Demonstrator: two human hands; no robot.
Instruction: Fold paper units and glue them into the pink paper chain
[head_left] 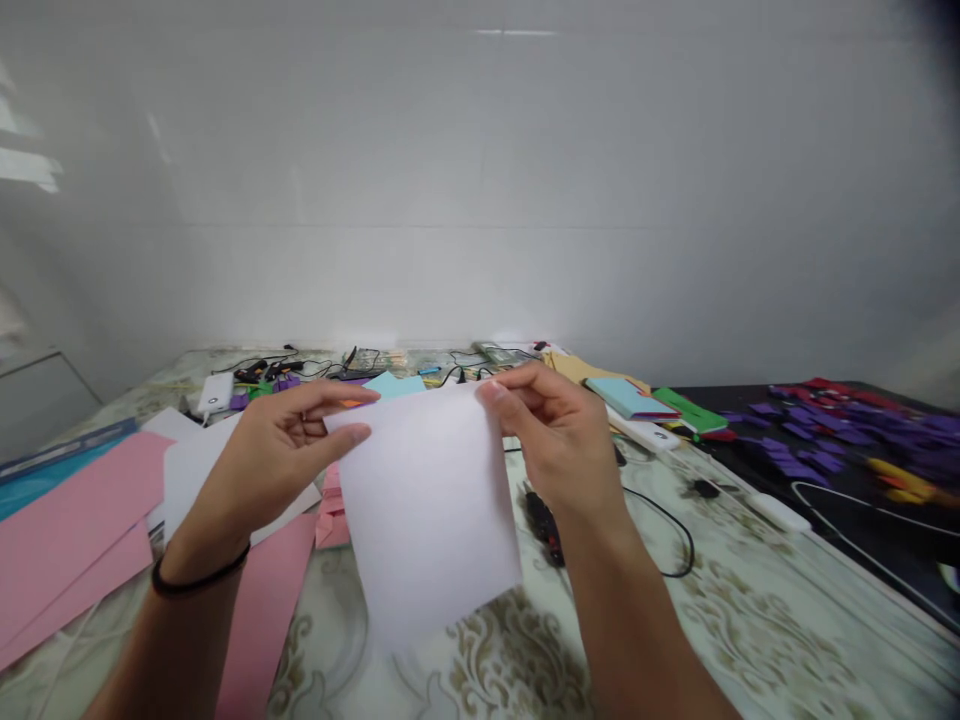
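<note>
A white sheet of paper [435,510] hangs upright in front of me above the table, held by its top edge. My right hand [559,430] pinches the upper right corner, thumb in front and fingers behind. At the upper left corner is my left hand [281,450], its thumb over the front of the sheet and its index finger along the back of the top edge. A dark band circles my left wrist. Pink paper sheets [82,520] lie at the left, and folded pink paper [331,510] sits partly hidden behind the white sheet.
A white power bank [216,393] and tangled black cables stand at the back left. Light blue paper [632,396] and a green folded piece [686,410] lie at the right. Many purple paper pieces [825,430] cover the black table beyond. A grey wall [480,200] rises behind.
</note>
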